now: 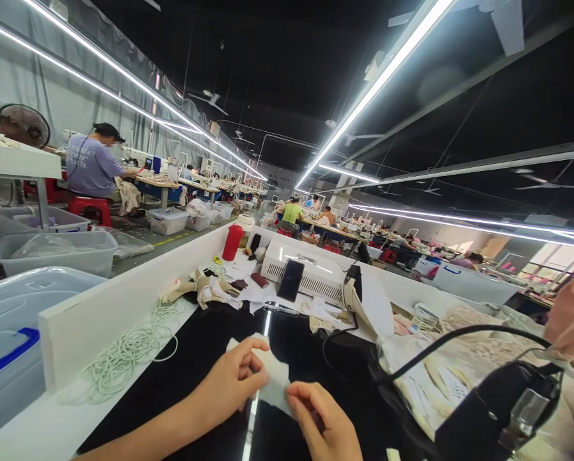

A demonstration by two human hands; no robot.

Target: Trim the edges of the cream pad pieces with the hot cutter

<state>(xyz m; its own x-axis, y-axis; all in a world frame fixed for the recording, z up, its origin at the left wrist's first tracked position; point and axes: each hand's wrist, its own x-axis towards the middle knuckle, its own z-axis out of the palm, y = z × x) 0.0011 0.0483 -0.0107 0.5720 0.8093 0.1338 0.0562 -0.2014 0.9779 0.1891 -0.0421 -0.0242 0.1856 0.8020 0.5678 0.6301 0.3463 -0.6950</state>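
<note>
Fabric: left hand curled, right hand pinching.

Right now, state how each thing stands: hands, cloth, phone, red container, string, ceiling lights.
Left hand, curled at the cloth
Right hand, pinching the cloth's edge
Cloth, held
Phone, propped up, screen dark
Red container, upright
String, loose, tangled
Ceiling lights, lit
</note>
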